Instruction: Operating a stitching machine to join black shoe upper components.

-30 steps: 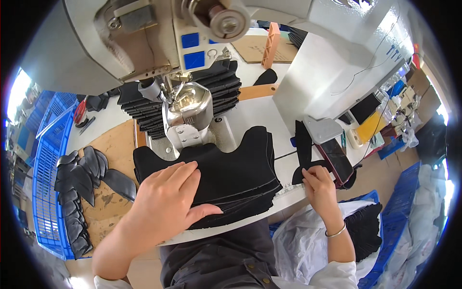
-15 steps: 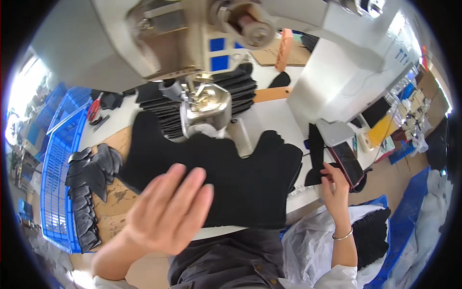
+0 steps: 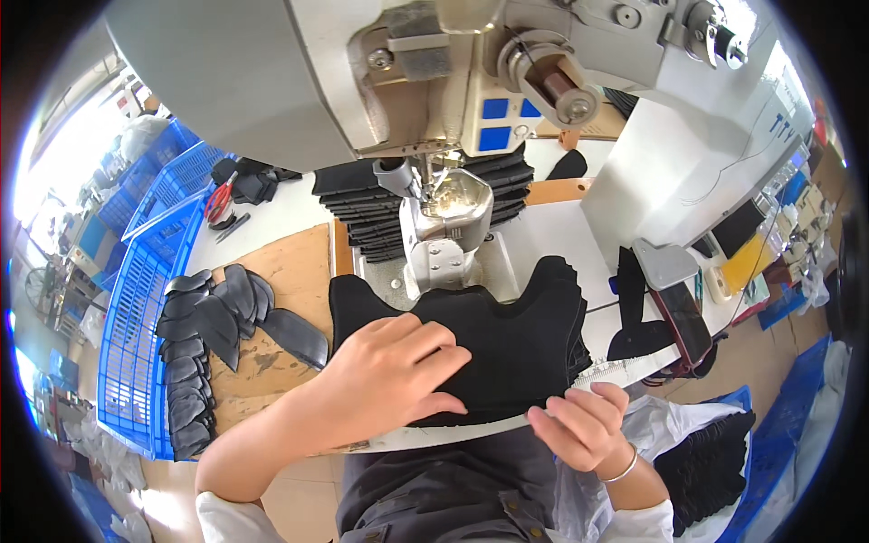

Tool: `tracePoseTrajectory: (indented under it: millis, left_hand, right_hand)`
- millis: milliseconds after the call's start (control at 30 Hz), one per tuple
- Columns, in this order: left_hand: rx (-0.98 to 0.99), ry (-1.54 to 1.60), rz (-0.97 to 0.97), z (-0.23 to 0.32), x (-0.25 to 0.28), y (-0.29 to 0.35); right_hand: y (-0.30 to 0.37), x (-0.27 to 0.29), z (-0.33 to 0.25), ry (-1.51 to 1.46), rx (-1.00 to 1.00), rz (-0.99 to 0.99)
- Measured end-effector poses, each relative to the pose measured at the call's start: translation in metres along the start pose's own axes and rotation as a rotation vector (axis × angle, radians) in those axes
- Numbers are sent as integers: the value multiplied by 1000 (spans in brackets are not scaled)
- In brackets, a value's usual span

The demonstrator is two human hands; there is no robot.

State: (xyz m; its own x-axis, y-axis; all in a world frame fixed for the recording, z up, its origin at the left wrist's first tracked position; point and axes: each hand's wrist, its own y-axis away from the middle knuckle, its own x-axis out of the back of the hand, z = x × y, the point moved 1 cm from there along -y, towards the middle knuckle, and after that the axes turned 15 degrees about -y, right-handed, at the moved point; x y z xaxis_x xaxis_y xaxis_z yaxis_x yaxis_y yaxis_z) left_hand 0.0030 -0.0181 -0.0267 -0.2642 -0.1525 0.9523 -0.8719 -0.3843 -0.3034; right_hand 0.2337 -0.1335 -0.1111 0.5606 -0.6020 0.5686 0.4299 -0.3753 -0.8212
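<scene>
A stack of black, curve-edged fabric pieces (image 3: 498, 344) lies on the near part of the sewing table, just in front of the sewing machine's metal post (image 3: 444, 244). Across its left part rests my left hand (image 3: 389, 373), open, with the thumb apart from the bent fingers. My right hand (image 3: 584, 423) is at the stack's near right corner, its fingers curled and closed on the edge. The fingertips partly cover that corner. Beside it a printed ruler strip (image 3: 615, 371) runs along the table edge.
Grey-black leaf-shaped pieces (image 3: 222, 326) lie on a brown board at left, beside a blue basket (image 3: 136, 335). Red scissors (image 3: 219, 201) lie behind. A black stack (image 3: 371, 213) sits behind the post. A phone (image 3: 681, 326) is at right, above a lined bin (image 3: 652, 416).
My left hand has come down onto the black pieces. My right hand has moved left from beside the phone to the stack's corner. The view has shifted, and the stack lies closer to the post.
</scene>
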Motion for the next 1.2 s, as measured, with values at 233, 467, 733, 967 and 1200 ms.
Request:
tracePoseTrajectory:
  millis: [233, 467, 733, 967, 1200]
  left_hand:
    - [-26, -224, 119, 13, -12, 4]
    - [-27, -137, 85, 5, -21, 1]
    - [-56, -236, 137, 10, -28, 2]
    - [47, -629, 163, 16, -11, 7]
    - [445, -671, 109, -2, 90, 81]
  right_hand:
    - [-10, -4, 6, 4, -39, 45]
    - [-23, -4, 24, -77, -127, 41]
    - [-65, 12, 42, -228, -256, -441]
    - [-78, 13, 46, 130, 206, -341]
    - [-63, -10, 22, -269, -165, -521]
